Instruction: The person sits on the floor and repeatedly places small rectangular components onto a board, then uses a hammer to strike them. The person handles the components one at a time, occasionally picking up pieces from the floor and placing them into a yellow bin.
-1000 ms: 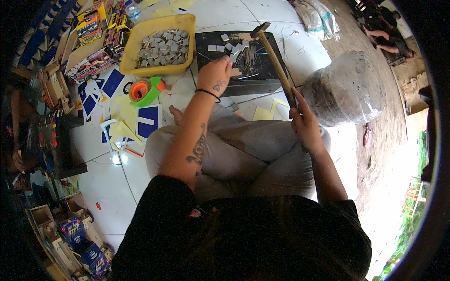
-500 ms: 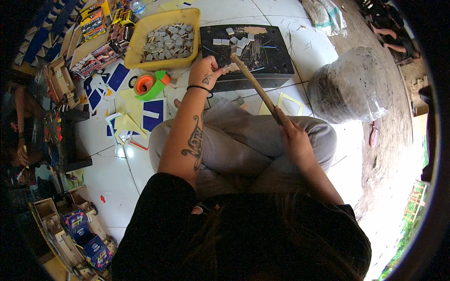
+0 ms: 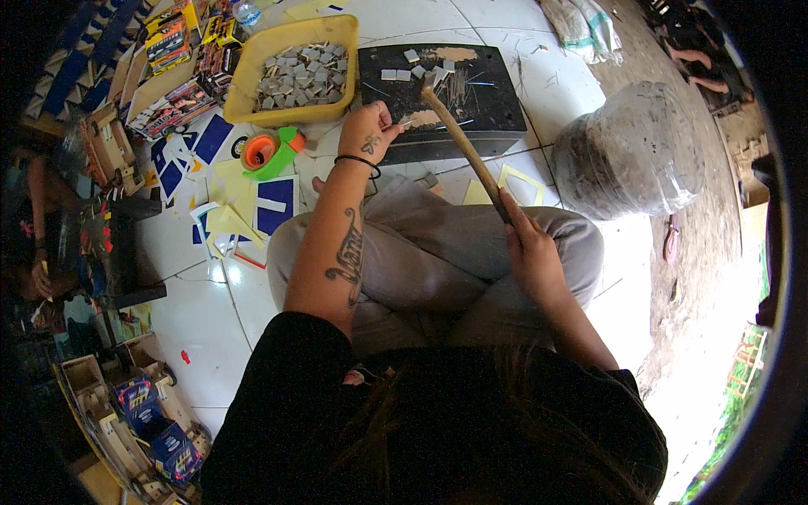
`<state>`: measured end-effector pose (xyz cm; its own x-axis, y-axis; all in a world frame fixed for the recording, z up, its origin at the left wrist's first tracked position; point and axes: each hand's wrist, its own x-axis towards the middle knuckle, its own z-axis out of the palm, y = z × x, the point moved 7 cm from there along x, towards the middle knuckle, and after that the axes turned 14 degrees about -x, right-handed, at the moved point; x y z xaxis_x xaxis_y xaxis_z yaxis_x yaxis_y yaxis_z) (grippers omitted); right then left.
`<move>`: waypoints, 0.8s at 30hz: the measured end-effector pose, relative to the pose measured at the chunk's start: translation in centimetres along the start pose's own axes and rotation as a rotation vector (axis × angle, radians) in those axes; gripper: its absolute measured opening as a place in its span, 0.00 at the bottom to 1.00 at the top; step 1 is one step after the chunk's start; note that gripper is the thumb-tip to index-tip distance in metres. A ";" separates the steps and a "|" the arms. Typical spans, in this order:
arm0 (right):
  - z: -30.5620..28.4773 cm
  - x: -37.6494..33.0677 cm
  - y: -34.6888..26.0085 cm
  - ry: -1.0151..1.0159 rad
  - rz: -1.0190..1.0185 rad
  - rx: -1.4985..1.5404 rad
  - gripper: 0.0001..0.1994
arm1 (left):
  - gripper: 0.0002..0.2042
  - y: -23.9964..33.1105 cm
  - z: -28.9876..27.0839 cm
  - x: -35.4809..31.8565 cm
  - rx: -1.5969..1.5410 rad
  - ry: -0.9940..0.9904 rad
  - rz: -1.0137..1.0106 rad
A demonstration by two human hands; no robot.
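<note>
My right hand [image 3: 532, 252] is wrapped round the wooden handle of a hammer [image 3: 465, 150]. Its head hangs over a black block [image 3: 497, 97] on the floor in front of me. At the block's near left edge my left hand [image 3: 370, 133] is closed in a pinch on a small pale piece [image 3: 407, 124], whose exact kind is too small to make out. Several small grey square pieces [image 3: 411, 56] lie on the block. Beside them is a loose bunch of thin nails or pins [image 3: 457, 88]. The block's top has worn brown patches.
A yellow tub [image 3: 332, 113] full of similar grey squares stands left of the block. An orange and green tape dispenser [image 3: 278, 156], paper scraps [image 3: 229, 222] and boxes [image 3: 172, 109] lie farther left. A large plastic-wrapped bundle [image 3: 627, 151] stands right. Another person's hand [image 3: 40, 278] shows far left.
The hammer head has shifted slightly away and to the right, off the spot near my left fingertips. My left hand stays pinched in nearly the same place.
</note>
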<state>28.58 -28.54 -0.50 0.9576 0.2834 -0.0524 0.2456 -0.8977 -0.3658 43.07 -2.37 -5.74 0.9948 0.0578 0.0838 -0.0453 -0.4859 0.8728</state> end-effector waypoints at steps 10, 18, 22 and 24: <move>0.4 -0.2 -0.1 -0.067 -0.014 -0.016 0.30 | 0.13 -0.6 -0.1 0.3 0.017 -0.005 0.014; -2.1 5.4 4.7 0.194 0.101 0.104 0.23 | 0.13 -1.1 -1.4 0.5 -0.003 0.049 -0.036; -1.1 9.3 7.1 0.254 0.116 -0.016 0.27 | 0.14 -3.7 -4.8 1.8 -0.221 0.299 -0.110; -0.2 9.8 7.4 0.233 0.112 -0.025 0.30 | 0.17 -5.9 -6.6 2.9 -0.407 0.426 -0.203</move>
<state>39.77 -32.45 -3.52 0.9872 0.0988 0.1249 0.1368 -0.9279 -0.3467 45.58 6.39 -7.54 0.8671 0.4981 0.0087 0.0260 -0.0626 0.9977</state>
